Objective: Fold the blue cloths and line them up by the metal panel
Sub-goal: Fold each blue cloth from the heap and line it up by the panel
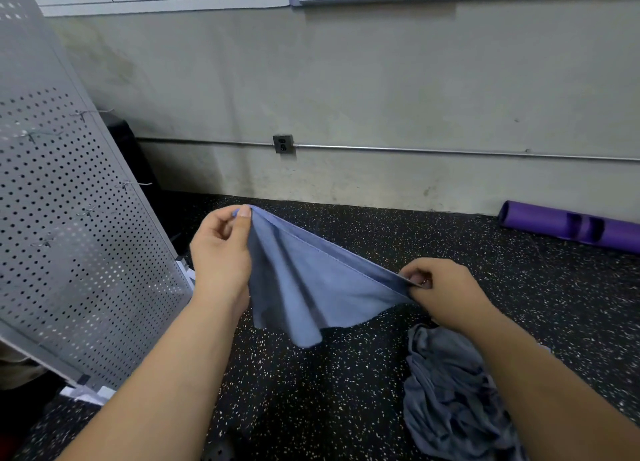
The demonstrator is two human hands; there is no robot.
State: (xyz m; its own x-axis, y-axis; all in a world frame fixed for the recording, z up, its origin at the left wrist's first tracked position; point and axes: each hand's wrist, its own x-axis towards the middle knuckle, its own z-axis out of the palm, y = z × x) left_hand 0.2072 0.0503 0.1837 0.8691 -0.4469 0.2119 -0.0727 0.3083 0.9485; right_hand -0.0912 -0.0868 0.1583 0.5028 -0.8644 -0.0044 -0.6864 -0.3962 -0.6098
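Note:
A blue cloth (311, 287) hangs in the air above the speckled floor, stretched along its stitched top edge. My left hand (221, 253) pinches one corner of it high on the left. My right hand (443, 291) pinches the other corner, lower and to the right. The cloth's bottom droops in folds between my arms. A crumpled pile of blue-grey cloths (453, 398) lies on the floor under my right forearm. The perforated metal panel (76, 239) leans at the left.
A black speckled floor (311, 391) runs up to a concrete wall (346, 97) with an outlet (283, 144) and a conduit pipe. A rolled purple mat (571, 227) lies at the wall on the right. A dark object stands behind the panel.

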